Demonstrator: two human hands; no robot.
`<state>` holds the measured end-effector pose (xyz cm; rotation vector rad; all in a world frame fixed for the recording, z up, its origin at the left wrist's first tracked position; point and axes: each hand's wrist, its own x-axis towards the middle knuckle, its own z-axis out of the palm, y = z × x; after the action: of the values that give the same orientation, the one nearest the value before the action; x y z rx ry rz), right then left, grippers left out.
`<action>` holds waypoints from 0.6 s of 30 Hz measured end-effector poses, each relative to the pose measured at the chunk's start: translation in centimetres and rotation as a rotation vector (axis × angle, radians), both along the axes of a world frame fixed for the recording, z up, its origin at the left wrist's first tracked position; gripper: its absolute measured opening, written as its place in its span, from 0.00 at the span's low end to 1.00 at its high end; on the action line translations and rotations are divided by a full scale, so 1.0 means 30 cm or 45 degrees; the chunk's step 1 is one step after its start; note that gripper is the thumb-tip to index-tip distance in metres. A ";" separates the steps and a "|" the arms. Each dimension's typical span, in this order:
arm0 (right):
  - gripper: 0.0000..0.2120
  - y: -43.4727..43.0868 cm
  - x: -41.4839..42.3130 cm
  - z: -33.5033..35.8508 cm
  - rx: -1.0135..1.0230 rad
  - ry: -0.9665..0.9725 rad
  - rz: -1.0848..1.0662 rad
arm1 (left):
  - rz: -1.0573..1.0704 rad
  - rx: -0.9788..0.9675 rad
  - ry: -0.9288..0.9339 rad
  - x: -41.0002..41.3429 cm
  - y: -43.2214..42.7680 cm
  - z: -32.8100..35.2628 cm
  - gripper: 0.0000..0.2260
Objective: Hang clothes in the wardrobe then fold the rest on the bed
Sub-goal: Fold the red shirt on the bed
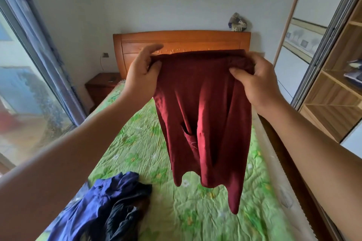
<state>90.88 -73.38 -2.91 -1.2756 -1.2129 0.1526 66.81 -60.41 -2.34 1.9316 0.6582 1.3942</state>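
A dark red garment (203, 115) hangs in the air above the bed (195, 211), held by its top edge. My left hand (141, 70) pinches the top left corner, with the forefinger stretched out. My right hand (256, 78) grips the top right corner, thumb over the cloth. The garment's lower ends dangle over the green flowered bedcover. A heap of blue and black clothes (105, 207) lies on the bed at the near left.
The wooden headboard (182, 39) stands against the far wall, with a small cloth item (237, 22) on top. A bedside cabinet (101, 86) is at the left, beside the window and curtain (35, 31). The open wardrobe shelves (337, 88) are at the right.
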 end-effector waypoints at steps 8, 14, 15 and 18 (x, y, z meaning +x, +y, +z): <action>0.12 -0.196 -0.142 0.011 0.157 0.176 0.137 | -0.051 0.123 -0.037 -0.118 -0.174 0.035 0.15; 0.12 -0.262 -0.215 -0.006 0.221 0.333 0.240 | -0.141 0.082 -0.072 -0.183 -0.239 0.021 0.16; 0.11 -0.260 -0.214 -0.018 0.204 0.345 0.232 | -0.146 0.068 -0.061 -0.183 -0.236 0.010 0.16; 0.09 -0.224 -0.191 -0.080 0.113 0.396 0.181 | -0.142 0.014 -0.001 -0.164 -0.198 -0.047 0.18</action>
<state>85.16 -80.09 -5.30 -1.0438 -1.0285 0.3821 61.89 -66.35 -3.75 1.9451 0.5347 1.3319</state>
